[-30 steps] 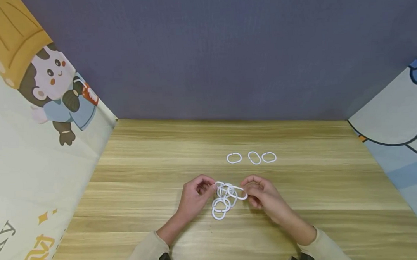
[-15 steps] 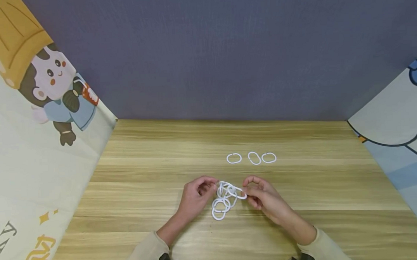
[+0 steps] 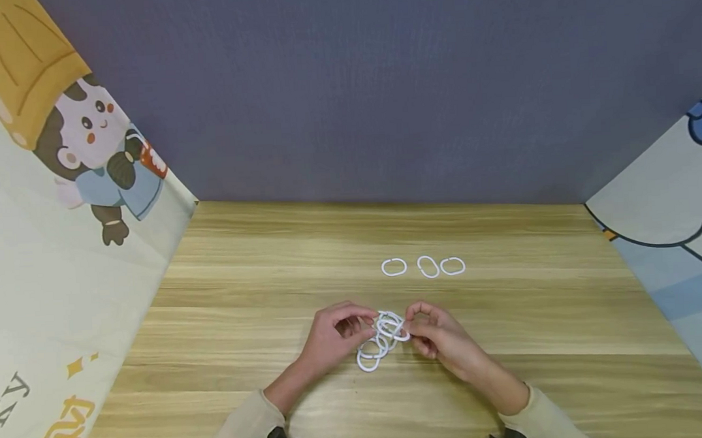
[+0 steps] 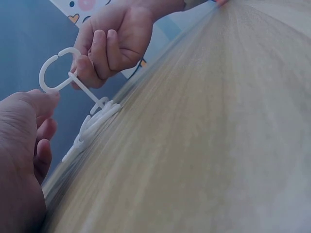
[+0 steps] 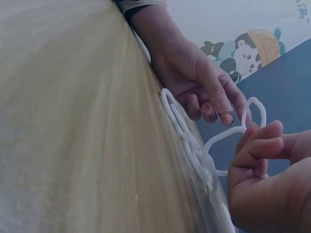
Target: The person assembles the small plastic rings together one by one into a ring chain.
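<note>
White oval plastic links, each with a small gap, hang together as a chain that lies bunched on the table between both hands. My right hand pinches a raised link and the one threaded through it, between thumb and fingertips. Facing it from the left, my left hand has index finger and thumb held apart, the other fingers loosely bent. A left fingertip lies against the raised link in both wrist views. Whether the link's gap has another link passing through it is hard to tell.
Three loose links lie behind the hands: a left one, a middle one and a right one. A dark panel rises at the back of the wood-grain table. Printed white panels flank it.
My left hand has moved right, its thumb and index spreading apart from their earlier pinch. My right hand has shifted slightly left with its link, drawing the top of the bunch together.
</note>
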`<action>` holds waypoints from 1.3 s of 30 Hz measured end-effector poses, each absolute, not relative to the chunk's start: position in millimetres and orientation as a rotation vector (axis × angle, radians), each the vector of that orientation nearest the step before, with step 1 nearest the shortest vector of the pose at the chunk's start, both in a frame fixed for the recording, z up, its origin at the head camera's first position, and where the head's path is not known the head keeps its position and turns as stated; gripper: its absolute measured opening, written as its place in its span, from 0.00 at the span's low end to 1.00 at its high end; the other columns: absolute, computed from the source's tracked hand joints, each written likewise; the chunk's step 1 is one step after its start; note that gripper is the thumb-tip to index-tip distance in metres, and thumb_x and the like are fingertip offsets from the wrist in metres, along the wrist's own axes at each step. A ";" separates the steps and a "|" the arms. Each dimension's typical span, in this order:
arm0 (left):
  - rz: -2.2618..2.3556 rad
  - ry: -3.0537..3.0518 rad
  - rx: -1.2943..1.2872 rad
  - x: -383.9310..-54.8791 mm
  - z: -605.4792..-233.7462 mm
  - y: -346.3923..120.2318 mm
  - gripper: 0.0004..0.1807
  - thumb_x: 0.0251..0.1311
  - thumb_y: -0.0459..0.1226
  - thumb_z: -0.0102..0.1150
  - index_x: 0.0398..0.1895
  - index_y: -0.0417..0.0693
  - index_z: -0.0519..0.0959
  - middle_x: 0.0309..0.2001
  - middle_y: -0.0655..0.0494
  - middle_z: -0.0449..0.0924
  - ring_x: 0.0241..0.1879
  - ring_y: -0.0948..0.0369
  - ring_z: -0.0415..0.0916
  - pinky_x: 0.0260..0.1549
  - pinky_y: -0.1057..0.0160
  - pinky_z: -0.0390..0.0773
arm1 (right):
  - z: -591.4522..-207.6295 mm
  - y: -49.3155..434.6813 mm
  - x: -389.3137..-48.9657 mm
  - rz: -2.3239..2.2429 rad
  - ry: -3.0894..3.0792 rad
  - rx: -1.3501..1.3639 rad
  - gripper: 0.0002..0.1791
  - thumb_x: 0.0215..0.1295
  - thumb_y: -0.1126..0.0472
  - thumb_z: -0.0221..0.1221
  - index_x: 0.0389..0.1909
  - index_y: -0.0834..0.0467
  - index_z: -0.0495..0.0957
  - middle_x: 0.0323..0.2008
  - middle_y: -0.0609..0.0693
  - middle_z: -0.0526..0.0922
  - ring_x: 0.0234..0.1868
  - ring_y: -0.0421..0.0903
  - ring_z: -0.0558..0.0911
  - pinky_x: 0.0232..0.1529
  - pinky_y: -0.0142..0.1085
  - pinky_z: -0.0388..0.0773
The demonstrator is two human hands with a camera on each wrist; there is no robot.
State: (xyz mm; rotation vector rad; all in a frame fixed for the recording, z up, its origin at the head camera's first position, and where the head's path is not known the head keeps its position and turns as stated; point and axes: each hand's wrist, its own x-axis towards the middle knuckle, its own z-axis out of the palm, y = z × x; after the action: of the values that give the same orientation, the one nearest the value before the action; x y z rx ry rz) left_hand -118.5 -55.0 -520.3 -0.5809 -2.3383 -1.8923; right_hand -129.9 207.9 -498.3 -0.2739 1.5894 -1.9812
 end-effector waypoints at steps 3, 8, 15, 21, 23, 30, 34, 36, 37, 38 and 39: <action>-1.887 -2.335 -0.614 -117.8 -520.2 -55.0 0.10 0.61 0.29 0.80 0.45 0.45 0.94 0.39 0.53 0.91 0.31 0.69 0.78 0.27 0.69 0.79 | -498.3 206.8 -129.3 -1.964 1.596 -0.284 0.05 0.79 0.68 0.58 0.48 0.62 0.71 0.25 0.42 0.80 0.21 0.32 0.71 0.22 0.23 0.67; -1.882 -2.296 -0.656 -117.8 -521.3 -55.4 0.08 0.60 0.27 0.80 0.41 0.44 0.94 0.40 0.51 0.91 0.32 0.69 0.79 0.27 0.69 0.80 | -498.3 204.9 -128.5 -1.942 1.594 -0.289 0.03 0.79 0.69 0.56 0.48 0.61 0.72 0.26 0.42 0.81 0.21 0.32 0.71 0.21 0.23 0.67; -1.857 -2.301 -0.667 -118.5 -523.1 -55.8 0.05 0.62 0.29 0.80 0.39 0.45 0.93 0.38 0.53 0.90 0.31 0.69 0.78 0.27 0.68 0.80 | -498.2 203.8 -127.7 -1.936 1.598 -0.286 0.04 0.80 0.69 0.54 0.47 0.57 0.72 0.30 0.44 0.86 0.22 0.32 0.72 0.22 0.22 0.67; -1.837 -2.321 -0.616 -118.6 -522.5 -54.5 0.05 0.64 0.28 0.78 0.39 0.44 0.91 0.31 0.55 0.87 0.29 0.70 0.75 0.26 0.69 0.78 | -498.1 204.3 -128.4 -1.931 1.619 -0.269 0.05 0.80 0.70 0.53 0.48 0.56 0.72 0.31 0.44 0.85 0.22 0.32 0.72 0.21 0.23 0.67; -1.845 -2.317 -0.607 -118.4 -522.1 -54.2 0.05 0.64 0.27 0.77 0.39 0.42 0.90 0.30 0.54 0.86 0.28 0.69 0.74 0.26 0.69 0.78 | -497.7 204.8 -128.5 -1.930 1.641 -0.268 0.05 0.81 0.70 0.52 0.47 0.57 0.73 0.31 0.45 0.84 0.22 0.32 0.73 0.22 0.23 0.67; -1.856 -2.320 -0.582 -119.1 -521.7 -54.5 0.04 0.65 0.29 0.76 0.39 0.37 0.89 0.29 0.52 0.86 0.27 0.69 0.74 0.26 0.69 0.77 | -496.3 206.2 -131.0 -1.945 1.685 -0.271 0.04 0.81 0.68 0.54 0.44 0.57 0.73 0.31 0.45 0.82 0.23 0.33 0.73 0.22 0.23 0.68; -1.855 -2.321 -0.577 -119.1 -521.6 -54.7 0.05 0.66 0.30 0.76 0.39 0.37 0.89 0.30 0.52 0.86 0.28 0.69 0.74 0.26 0.69 0.77 | -495.3 207.4 -132.7 -1.955 1.695 -0.248 0.05 0.81 0.70 0.53 0.44 0.56 0.73 0.31 0.45 0.82 0.23 0.34 0.73 0.23 0.24 0.68; -1.859 -2.322 -0.573 -119.3 -521.4 -54.7 0.05 0.66 0.31 0.76 0.39 0.36 0.89 0.30 0.52 0.86 0.28 0.69 0.74 0.26 0.69 0.77 | -495.1 208.9 -133.9 -1.956 1.709 -0.228 0.05 0.80 0.70 0.54 0.45 0.56 0.73 0.31 0.45 0.82 0.23 0.34 0.73 0.23 0.24 0.67; -1.862 -2.323 -0.570 -119.5 -521.6 -54.7 0.06 0.66 0.31 0.76 0.39 0.36 0.89 0.30 0.52 0.86 0.28 0.69 0.74 0.26 0.69 0.77 | -494.9 209.8 -134.6 -1.958 1.716 -0.216 0.05 0.80 0.71 0.54 0.45 0.57 0.73 0.31 0.46 0.82 0.23 0.34 0.73 0.23 0.25 0.67; -1.865 -2.324 -0.567 -119.6 -521.8 -54.7 0.06 0.67 0.31 0.76 0.39 0.35 0.89 0.30 0.52 0.86 0.28 0.69 0.74 0.26 0.69 0.77 | -494.7 210.9 -135.5 -1.961 1.725 -0.209 0.05 0.80 0.71 0.54 0.46 0.58 0.73 0.31 0.46 0.82 0.23 0.34 0.74 0.23 0.25 0.67; -1.868 -2.324 -0.564 -119.8 -522.0 -54.6 0.06 0.67 0.32 0.76 0.39 0.35 0.89 0.30 0.52 0.86 0.28 0.69 0.74 0.26 0.69 0.77 | -494.7 212.1 -136.6 -1.962 1.738 -0.206 0.04 0.79 0.71 0.54 0.46 0.59 0.73 0.31 0.46 0.83 0.23 0.34 0.74 0.23 0.25 0.67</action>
State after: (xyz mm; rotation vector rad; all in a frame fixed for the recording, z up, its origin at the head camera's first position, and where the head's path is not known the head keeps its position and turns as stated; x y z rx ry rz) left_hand -119.8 -54.6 -522.0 -0.5641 -2.3243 -1.8679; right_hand -136.6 212.1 -494.7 -0.2062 1.7377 -1.9617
